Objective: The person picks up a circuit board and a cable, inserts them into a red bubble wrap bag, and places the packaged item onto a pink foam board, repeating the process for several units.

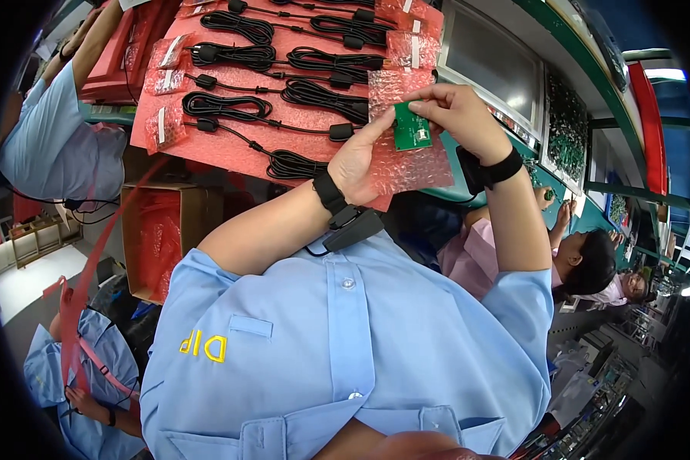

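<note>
A small green circuit board (412,138) with a white connector near its lower right corner is held up between both hands. My left hand (354,162) grips its left side, with the thumb at the edge and the fingers hidden. From the upper right, my right hand (461,116) pinches the board's top edge between thumb and fingers. Pink bubble wrap (406,170) lies behind and below the board, against my left hand; whether it is a bag or a sheet I cannot tell. To the left, several coiled black cables (226,107) lie in rows on a pink padded surface (161,146).
Small bubble-wrapped packets (163,129) with white labels line the cable rows. An open cardboard box (153,238) with red plastic inside stands lower left. At right are a grey framed panel (494,61) and a tray of green boards (566,123). Co-workers are on both sides.
</note>
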Tool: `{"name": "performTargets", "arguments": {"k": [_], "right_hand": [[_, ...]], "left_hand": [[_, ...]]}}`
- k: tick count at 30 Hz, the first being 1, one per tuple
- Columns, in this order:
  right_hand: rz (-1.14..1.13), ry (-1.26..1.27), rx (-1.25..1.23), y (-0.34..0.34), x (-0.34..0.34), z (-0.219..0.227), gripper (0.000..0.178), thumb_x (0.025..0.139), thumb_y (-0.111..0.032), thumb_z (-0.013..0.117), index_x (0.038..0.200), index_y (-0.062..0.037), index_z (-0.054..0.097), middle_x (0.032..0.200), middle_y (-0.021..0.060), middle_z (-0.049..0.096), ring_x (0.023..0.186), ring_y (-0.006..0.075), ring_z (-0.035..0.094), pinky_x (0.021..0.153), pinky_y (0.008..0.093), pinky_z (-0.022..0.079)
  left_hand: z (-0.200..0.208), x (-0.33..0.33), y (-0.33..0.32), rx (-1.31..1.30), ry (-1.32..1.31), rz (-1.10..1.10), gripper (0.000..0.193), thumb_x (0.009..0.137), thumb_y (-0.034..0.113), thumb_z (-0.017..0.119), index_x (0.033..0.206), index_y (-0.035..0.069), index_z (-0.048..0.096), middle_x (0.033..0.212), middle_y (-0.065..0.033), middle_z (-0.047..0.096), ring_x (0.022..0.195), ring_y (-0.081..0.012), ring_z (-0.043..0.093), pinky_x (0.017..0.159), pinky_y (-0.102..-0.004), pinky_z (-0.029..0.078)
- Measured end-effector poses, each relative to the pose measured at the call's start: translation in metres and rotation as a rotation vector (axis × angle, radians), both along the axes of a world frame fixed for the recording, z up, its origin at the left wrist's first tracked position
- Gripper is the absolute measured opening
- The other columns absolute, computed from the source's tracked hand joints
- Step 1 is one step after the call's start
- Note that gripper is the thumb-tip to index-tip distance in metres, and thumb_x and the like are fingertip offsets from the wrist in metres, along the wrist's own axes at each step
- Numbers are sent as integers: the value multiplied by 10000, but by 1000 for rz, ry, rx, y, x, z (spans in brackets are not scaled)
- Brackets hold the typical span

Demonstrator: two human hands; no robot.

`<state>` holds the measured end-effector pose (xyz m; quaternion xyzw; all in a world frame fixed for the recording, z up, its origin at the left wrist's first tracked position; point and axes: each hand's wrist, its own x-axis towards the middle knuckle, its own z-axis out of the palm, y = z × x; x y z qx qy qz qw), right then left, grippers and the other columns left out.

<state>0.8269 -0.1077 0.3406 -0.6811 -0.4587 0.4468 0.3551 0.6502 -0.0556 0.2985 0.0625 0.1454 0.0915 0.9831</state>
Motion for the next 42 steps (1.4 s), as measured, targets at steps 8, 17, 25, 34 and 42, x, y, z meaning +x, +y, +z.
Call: {"name": "performTargets", "arguments": {"k": [8,17,25,34,42], "right_hand": [[-53,-100,138,-10,9,-1,211,855,-172,631,970,1,664,603,19,593,488,74,551,458,218,436],[-305,-648,520,-27,48,-15,248,749,-146,595,976,-98,683,945,171,645,842,329,612,745,416,474],[-257,-1059,1058,-89,30,-3,240,743,-237,664,982,-227,669,951,29,620,917,218,560,806,379,419],[26,-622,1040,-65,14,-8,117,757,-295,660,797,-196,706,815,-4,647,808,213,594,682,348,456],[-202,-234,452,-65,-34,1,89,738,-75,728,786,-47,659,759,27,609,702,126,589,610,255,460]], "left_hand": [[-3,21,1,-60,4,-109,374,964,336,442,1179,40,523,1084,-122,612,1010,-260,607,903,-442,493],[2,62,32,240,77,-110,321,961,168,463,1210,-30,505,1200,-164,572,1111,-265,556,983,-399,453],[15,71,39,163,251,1,304,959,85,425,1224,-56,474,1176,-148,566,1055,-228,572,944,-323,480],[-6,44,43,442,167,-150,313,967,164,416,1222,-8,480,1170,-120,575,1023,-203,588,858,-309,508],[-18,2,-3,31,-110,-89,275,960,200,445,1137,5,523,1103,-109,604,973,-199,592,900,-346,475]]}}
